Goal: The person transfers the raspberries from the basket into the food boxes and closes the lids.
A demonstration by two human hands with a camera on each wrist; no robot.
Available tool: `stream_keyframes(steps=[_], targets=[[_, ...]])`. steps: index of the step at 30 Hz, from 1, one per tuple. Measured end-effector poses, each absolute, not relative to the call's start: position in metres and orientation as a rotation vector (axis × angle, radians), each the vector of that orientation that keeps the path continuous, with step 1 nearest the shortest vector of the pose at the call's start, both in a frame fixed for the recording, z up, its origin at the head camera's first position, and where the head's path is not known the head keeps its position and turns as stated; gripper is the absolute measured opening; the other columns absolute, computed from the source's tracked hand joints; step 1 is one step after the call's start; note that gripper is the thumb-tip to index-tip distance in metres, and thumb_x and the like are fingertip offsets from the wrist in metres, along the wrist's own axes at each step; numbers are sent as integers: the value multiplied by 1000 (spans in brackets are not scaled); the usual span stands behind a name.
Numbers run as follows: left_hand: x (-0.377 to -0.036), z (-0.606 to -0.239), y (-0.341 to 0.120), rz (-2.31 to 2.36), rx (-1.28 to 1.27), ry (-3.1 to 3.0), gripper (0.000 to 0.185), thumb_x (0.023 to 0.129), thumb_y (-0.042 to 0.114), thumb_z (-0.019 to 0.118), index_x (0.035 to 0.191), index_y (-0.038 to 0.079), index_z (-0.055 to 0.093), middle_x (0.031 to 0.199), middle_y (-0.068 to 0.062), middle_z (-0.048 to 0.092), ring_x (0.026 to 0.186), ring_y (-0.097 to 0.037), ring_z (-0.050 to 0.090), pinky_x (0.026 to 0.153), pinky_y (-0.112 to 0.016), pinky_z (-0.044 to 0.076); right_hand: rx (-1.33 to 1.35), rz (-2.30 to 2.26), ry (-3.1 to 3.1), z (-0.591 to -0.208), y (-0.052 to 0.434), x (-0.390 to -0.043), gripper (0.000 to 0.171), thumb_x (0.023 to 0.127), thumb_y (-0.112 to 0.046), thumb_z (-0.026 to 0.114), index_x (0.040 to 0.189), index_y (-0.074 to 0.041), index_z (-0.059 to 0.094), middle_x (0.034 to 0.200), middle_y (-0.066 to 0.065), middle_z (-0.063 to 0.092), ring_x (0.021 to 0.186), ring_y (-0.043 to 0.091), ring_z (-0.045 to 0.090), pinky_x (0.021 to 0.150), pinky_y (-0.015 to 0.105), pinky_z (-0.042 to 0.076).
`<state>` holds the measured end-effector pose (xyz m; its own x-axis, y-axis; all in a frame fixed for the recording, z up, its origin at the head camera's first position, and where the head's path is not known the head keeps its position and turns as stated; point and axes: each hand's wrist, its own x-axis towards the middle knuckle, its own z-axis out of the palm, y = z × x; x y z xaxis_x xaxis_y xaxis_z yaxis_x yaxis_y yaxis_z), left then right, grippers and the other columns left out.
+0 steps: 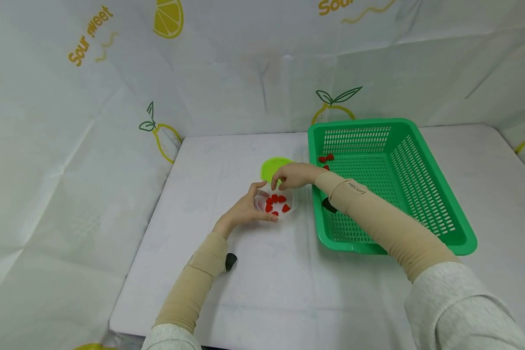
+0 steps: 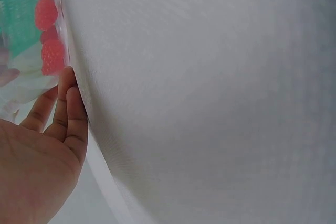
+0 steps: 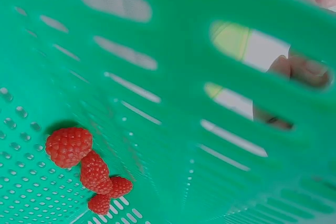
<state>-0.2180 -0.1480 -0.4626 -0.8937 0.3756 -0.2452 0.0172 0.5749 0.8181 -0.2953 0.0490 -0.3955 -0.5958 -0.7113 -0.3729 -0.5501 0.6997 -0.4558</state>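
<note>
You see a white table [image 1: 253, 291]. Behind the table and on both its sides hang white sheets [image 1: 48, 160] with yellow lemons [image 1: 168, 17] and the words "Sour sweet" [image 1: 89, 36]. The light is soft.

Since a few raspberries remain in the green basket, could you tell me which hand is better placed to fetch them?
Probably the right hand: it hovers beside the green plastic basket holding the red raspberries, while the left hand steadies the clear plastic cup.

the clear container [image 1: 284, 204] looks like thin, glossy plastic. the green basket [image 1: 420, 194] is smooth perforated plastic with a slight sheen. the raspberries [image 3: 86, 166] are bumpy and matt. the table cover [image 1: 267, 291] looks like creased, matt sheeting.
</note>
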Motion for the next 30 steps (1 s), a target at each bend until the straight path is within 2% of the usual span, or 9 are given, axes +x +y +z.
stream_keyframes(steps=[9,13,16,21,30], targets=[[-220,-463,-146,1241,317,2418,102,62,48,83,141,40,19,131,11,48,122,-16,45,103,-47,35,-978,-456,2384,-391,53,-294,22,90,-17,61,110,-15,66,93,5,56,88,20,47,72,28,43],[-220,-463,-146,1241,315,2416,103,61,49,83,142,37,19,130,11,48,121,-17,45,102,-47,35,-993,-615,2400,-391,55,-294,21,88,-16,63,109,-13,67,84,4,50,82,19,46,68,27,40],[-219,-463,-147,1243,314,2414,105,61,49,83,142,36,19,130,10,48,114,-17,48,100,-45,36,-999,-783,2408,-390,58,-293,20,87,-15,65,106,-12,68,79,3,45,76,18,43,66,27,37],[-219,-463,-147,1242,313,2416,106,60,50,83,142,37,18,130,10,48,101,-18,51,94,-42,38,-933,-983,2364,-384,65,-293,21,86,-18,67,106,-13,68,81,4,44,77,19,42,67,28,38],[-218,-462,-145,1227,289,2424,105,62,45,84,143,35,17,131,10,47,106,-18,49,97,-43,37,-863,-1120,2345,-368,83,-289,22,87,-24,65,108,-18,67,82,5,42,76,20,41,68,30,37]])
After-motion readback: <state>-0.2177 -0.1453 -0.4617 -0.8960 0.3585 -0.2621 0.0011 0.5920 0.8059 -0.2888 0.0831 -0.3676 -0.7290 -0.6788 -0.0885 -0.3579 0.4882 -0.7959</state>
